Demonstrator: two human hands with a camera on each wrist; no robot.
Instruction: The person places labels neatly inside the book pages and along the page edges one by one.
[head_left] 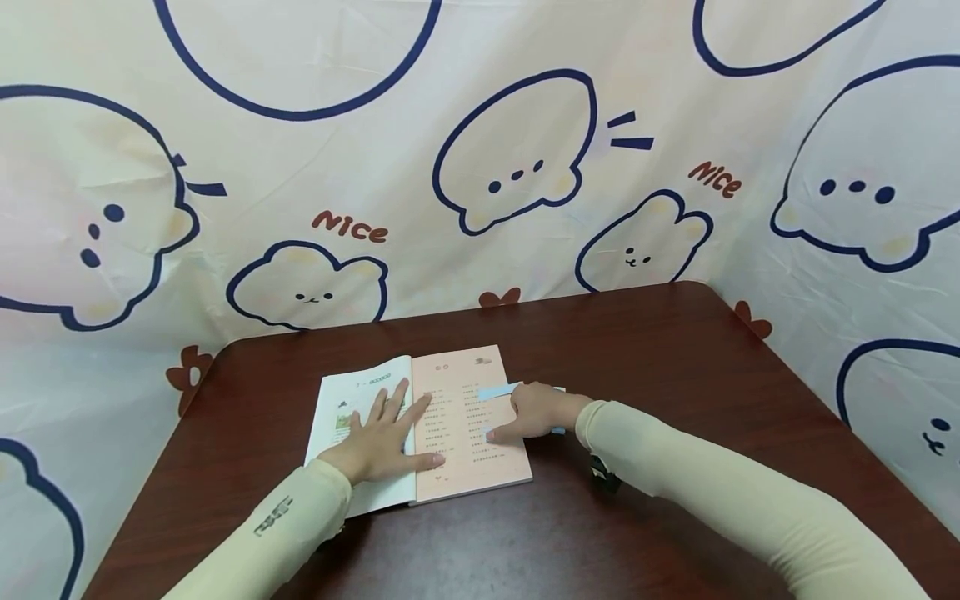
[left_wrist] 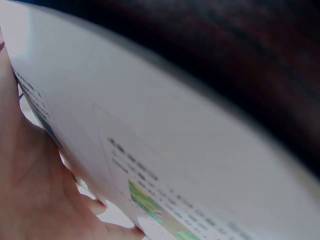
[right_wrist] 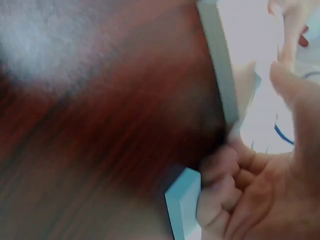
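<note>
An open book (head_left: pixel 456 479) lies on the table, its left page white with small pictures, its right page pink with columns of print. My left hand (head_left: pixel 381 437) rests across the middle of the book, fingers spread, over both pages. In the left wrist view the white page (left_wrist: pixel 150 115) bulges up beside that hand. At the book's right edge, my right hand (head_left: pixel 534 410) grips a light-blue rectangular block (head_left: pixel 497 391) from above, mostly covered by the hand. The right wrist view shows one end of the block (right_wrist: pixel 186 200) beside the curled fingers (right_wrist: pixel 220 170).
The dark brown wooden table (head_left: pixel 637 342) has rounded far corners. Behind and beside it hangs a pale cloth (head_left: pixel 420 283) printed with cartoon animals. Both forearms wear cream sleeves, and a small dark item (head_left: pixel 603 475) shows under the right wrist.
</note>
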